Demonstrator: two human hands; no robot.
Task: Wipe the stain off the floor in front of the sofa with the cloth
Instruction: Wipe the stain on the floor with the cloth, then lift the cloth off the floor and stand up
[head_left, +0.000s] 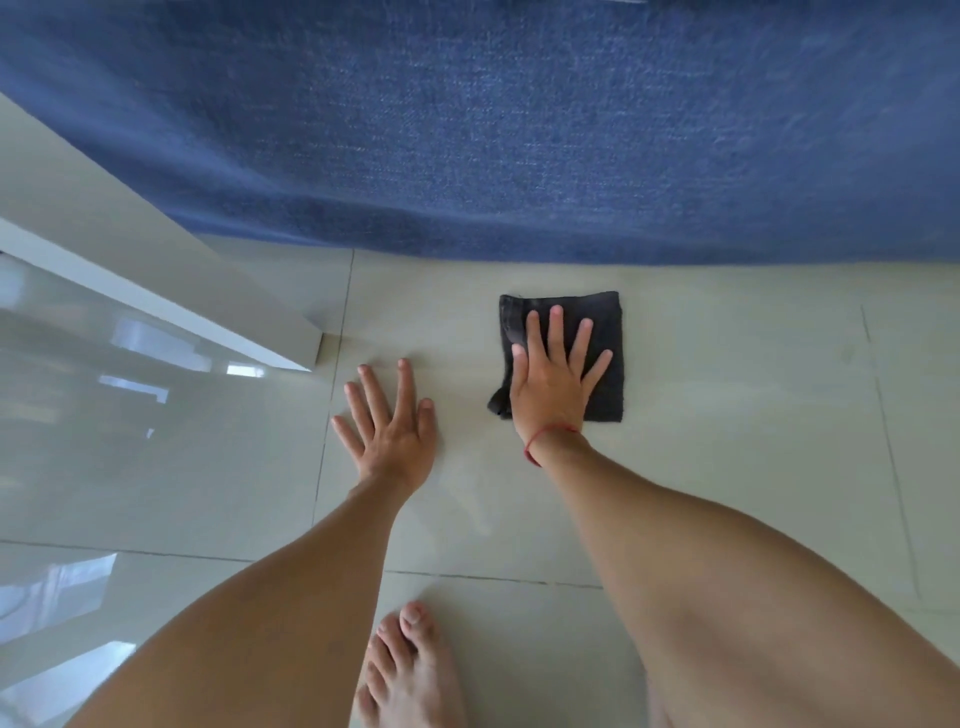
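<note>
A dark grey folded cloth (605, 312) lies flat on the pale tiled floor (727, 415), just in front of the blue sofa (519, 130). My right hand (553, 379) presses flat on the cloth with fingers spread; a red string circles its wrist. My left hand (389, 421) rests flat on the bare tile to the left of the cloth, fingers apart and holding nothing. No stain is clearly visible; a faint smudge shows on the tile to the right of the cloth.
A white glossy table or cabinet (130, 270) juts in from the left, its corner close to my left hand. My bare foot (410, 670) stands on the tile near the bottom centre.
</note>
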